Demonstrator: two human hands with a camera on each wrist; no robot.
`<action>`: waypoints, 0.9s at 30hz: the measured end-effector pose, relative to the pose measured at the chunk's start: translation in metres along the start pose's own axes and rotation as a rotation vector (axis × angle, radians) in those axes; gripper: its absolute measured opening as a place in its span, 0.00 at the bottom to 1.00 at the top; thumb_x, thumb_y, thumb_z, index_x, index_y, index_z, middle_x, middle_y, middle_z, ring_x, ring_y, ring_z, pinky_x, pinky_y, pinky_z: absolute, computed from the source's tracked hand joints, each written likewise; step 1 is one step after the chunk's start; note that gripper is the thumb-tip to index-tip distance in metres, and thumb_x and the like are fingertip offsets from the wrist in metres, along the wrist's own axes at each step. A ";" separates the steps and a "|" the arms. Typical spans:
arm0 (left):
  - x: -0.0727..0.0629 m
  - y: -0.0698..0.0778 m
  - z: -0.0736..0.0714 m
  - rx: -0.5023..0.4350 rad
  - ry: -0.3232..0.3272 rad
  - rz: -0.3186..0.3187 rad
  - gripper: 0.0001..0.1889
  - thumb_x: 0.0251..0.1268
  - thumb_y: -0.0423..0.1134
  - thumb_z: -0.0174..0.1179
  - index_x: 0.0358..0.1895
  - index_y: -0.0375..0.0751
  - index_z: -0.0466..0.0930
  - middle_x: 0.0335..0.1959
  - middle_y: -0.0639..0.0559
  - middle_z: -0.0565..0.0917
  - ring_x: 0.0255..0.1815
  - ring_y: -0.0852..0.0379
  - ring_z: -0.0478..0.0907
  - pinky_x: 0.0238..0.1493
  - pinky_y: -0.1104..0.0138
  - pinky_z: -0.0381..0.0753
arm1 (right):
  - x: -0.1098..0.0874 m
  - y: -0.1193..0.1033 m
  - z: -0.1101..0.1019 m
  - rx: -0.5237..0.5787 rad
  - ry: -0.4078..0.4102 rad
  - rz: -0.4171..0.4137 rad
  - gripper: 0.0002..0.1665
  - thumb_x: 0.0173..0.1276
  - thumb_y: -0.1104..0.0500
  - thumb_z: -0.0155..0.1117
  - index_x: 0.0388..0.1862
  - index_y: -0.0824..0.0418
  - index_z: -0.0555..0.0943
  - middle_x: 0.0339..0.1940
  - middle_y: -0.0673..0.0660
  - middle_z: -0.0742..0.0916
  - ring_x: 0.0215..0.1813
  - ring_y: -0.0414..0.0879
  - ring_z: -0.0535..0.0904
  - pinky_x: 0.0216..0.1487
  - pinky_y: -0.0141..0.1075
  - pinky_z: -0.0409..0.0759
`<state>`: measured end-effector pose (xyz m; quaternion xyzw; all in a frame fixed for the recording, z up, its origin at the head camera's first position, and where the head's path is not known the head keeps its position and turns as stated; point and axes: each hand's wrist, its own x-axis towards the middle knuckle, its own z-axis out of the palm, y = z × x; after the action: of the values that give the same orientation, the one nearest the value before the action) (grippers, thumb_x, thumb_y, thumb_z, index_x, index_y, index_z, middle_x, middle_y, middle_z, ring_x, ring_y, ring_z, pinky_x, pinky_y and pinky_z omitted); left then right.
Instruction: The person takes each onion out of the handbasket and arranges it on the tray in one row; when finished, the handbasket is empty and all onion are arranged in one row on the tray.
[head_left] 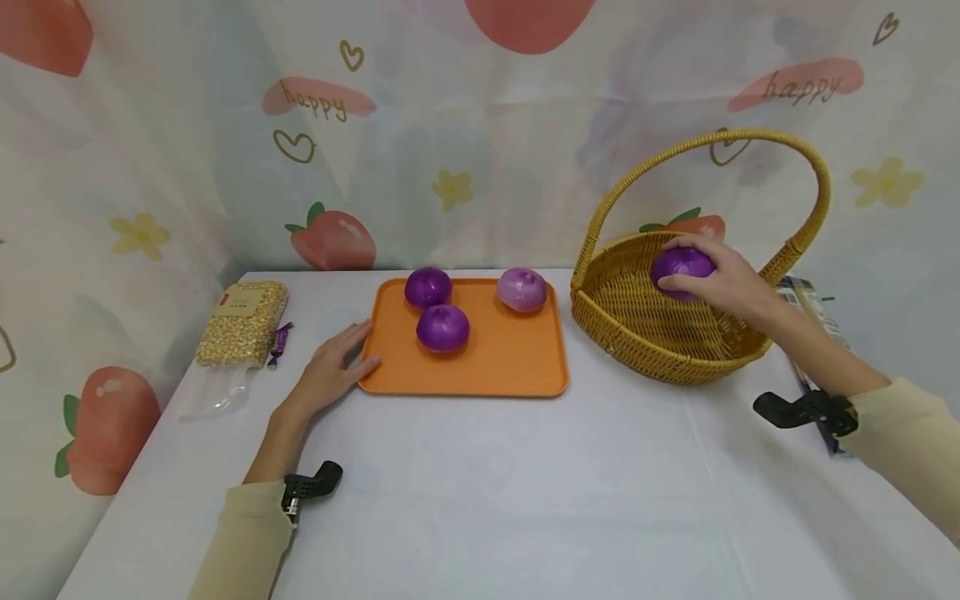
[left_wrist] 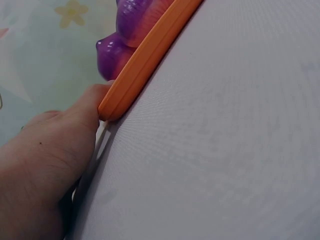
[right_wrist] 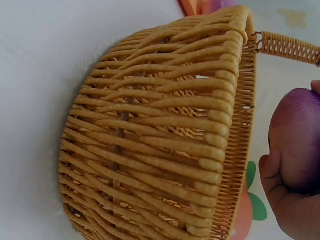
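Observation:
My right hand [head_left: 723, 279] grips a purple onion [head_left: 681, 272] over the wicker basket [head_left: 660, 364], thumb on the near side and fingers across the top. In the right wrist view this onion [right_wrist: 296, 142] shows above the level of the basket's rim. No other onion is seen inside the basket. With fingers extended, my left hand [head_left: 330, 371] touches the left edge of the orange tray [head_left: 498, 367], its thumb at the near corner. Two dark purple onions [head_left: 442, 328] sit close together on the tray's left half, and a paler onion [head_left: 522, 290] lies at its far right.
A bag of yellow kernels [head_left: 243, 321] and a small purple wrapped candy [head_left: 280, 343] lie left of the tray. The tall basket handle [head_left: 720, 137] arches above the basket. A flat printed packet [head_left: 813, 308] is partly hidden behind the right forearm. A patterned curtain hangs behind the white table.

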<state>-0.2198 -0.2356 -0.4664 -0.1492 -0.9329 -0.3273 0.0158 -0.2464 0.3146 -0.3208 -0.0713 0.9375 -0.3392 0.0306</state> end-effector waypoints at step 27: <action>0.000 0.001 0.000 -0.004 -0.006 -0.018 0.37 0.67 0.53 0.60 0.76 0.48 0.58 0.76 0.50 0.62 0.79 0.44 0.54 0.77 0.45 0.54 | -0.027 -0.028 0.022 0.045 0.041 -0.068 0.33 0.65 0.52 0.66 0.67 0.55 0.68 0.70 0.66 0.68 0.65 0.70 0.66 0.58 0.68 0.73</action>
<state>-0.2196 -0.2348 -0.4656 -0.1419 -0.9336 -0.3288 0.0098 -0.2147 0.2836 -0.3189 -0.0952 0.9271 -0.3624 0.0012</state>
